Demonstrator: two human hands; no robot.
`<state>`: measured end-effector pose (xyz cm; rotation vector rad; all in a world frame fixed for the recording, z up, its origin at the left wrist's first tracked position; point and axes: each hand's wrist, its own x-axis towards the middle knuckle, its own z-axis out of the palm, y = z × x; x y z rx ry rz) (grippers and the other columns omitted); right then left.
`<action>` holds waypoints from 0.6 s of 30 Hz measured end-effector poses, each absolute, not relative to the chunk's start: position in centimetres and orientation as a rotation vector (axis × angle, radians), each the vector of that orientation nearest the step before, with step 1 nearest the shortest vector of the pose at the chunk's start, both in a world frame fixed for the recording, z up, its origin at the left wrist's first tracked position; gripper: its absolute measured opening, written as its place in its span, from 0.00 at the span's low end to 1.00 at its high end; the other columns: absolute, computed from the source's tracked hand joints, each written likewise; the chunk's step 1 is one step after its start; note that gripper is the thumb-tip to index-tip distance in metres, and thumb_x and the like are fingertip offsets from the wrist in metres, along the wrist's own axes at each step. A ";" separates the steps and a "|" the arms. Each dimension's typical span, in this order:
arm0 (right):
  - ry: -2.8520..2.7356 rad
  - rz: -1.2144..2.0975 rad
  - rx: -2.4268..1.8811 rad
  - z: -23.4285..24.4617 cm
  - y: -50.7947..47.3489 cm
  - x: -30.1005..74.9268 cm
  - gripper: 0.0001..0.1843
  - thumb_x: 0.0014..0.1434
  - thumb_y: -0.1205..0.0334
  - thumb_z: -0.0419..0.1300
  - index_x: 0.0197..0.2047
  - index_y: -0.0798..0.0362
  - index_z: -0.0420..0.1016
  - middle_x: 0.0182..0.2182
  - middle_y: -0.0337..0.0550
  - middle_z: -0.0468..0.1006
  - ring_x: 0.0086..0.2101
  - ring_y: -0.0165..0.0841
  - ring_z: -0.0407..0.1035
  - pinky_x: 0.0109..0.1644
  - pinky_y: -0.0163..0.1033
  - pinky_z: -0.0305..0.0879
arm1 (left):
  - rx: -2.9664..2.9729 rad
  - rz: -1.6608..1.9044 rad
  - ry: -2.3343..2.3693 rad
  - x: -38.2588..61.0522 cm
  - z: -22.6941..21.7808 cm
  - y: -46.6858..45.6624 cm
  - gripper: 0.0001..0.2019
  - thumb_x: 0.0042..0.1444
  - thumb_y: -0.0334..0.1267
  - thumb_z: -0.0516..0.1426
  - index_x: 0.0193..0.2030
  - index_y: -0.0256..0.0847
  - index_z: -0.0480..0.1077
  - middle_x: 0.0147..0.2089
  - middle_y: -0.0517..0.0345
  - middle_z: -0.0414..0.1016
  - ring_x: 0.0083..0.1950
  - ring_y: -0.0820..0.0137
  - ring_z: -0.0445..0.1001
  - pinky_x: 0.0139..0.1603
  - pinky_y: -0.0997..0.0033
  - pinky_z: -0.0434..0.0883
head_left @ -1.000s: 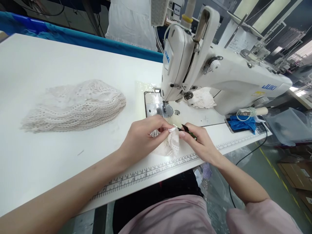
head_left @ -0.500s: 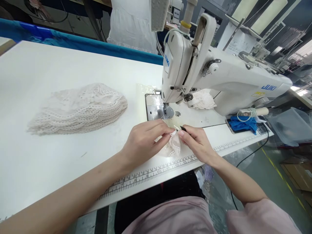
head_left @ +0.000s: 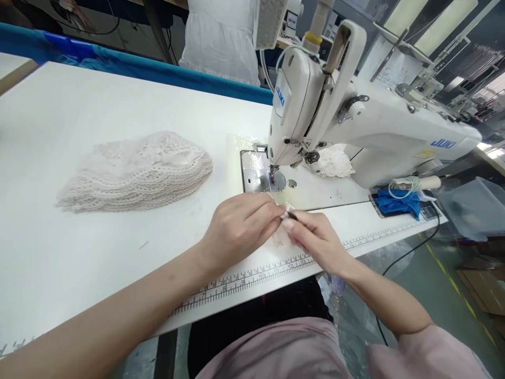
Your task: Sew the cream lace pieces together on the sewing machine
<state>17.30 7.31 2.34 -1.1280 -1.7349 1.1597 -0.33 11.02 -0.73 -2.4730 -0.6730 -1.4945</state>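
My left hand (head_left: pixel 240 226) pinches a small piece of white lace (head_left: pixel 281 238) just in front of the sewing machine's needle plate (head_left: pixel 263 178). My right hand (head_left: pixel 313 238) meets it from the right and holds a small dark thread snip (head_left: pixel 292 215), whose tip shows between the fingertips of both hands. Most of the lace piece is hidden under the hands. Both hands hover low over the white table (head_left: pixel 79 105), near its front edge with the printed ruler (head_left: pixel 252 273).
A white Juki sewing machine (head_left: pixel 355 126) stands at the right, with another lace piece (head_left: pixel 335 162) under its arm. A stack of lace pieces (head_left: pixel 138 171) lies at the left. Blue cloth (head_left: pixel 396 201) and coiled cord (head_left: pixel 402 184) sit at the right end. A white garment (head_left: pixel 223 37) hangs behind.
My hands have closed in on each other, so the lace and the snip are now mostly covered. The view has shifted slightly.
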 end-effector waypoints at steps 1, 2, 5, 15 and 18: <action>-1.744 1.164 -1.121 2.4 7.4 17.3 0.22 0.65 0.51 0.54 0.23 0.52 0.61 0.17 0.30 0.58 0.19 0.22 0.52 0.23 0.32 0.49 | -2.470 -1.492 -0.676 -0.4 -0.7 11.1 0.03 0.56 0.25 0.58 0.34 0.35 0.70 0.30 0.54 0.78 0.31 0.68 0.77 0.32 0.69 0.76; -1.718 1.144 -1.137 2.4 7.4 17.4 0.22 0.65 0.50 0.54 0.22 0.52 0.61 0.17 0.30 0.58 0.18 0.22 0.51 0.22 0.32 0.48 | -2.468 -1.490 -0.679 -0.4 -0.8 11.1 0.03 0.56 0.25 0.58 0.34 0.36 0.70 0.29 0.55 0.78 0.31 0.69 0.77 0.31 0.70 0.76; -1.655 1.037 -1.239 2.4 7.4 17.8 0.23 0.66 0.50 0.53 0.22 0.52 0.60 0.17 0.30 0.57 0.18 0.22 0.51 0.22 0.33 0.48 | -2.455 -1.503 -0.683 -0.4 -0.7 11.2 0.04 0.56 0.24 0.59 0.34 0.36 0.70 0.28 0.56 0.77 0.29 0.69 0.77 0.29 0.70 0.75; -1.940 0.647 -1.287 1.6 6.9 17.7 0.20 0.63 0.52 0.57 0.27 0.51 0.54 0.22 0.31 0.56 0.24 0.24 0.51 0.27 0.33 0.48 | -2.426 -1.574 -0.698 -0.4 -0.6 11.1 0.05 0.54 0.24 0.59 0.34 0.37 0.70 0.28 0.58 0.76 0.28 0.72 0.75 0.27 0.73 0.72; -1.931 0.642 -1.310 1.4 7.2 17.5 0.20 0.66 0.51 0.53 0.26 0.50 0.53 0.22 0.31 0.55 0.23 0.24 0.51 0.27 0.33 0.48 | -2.439 -1.568 -0.679 -0.4 -0.5 11.0 0.06 0.53 0.23 0.60 0.35 0.36 0.70 0.28 0.57 0.77 0.28 0.72 0.75 0.27 0.73 0.72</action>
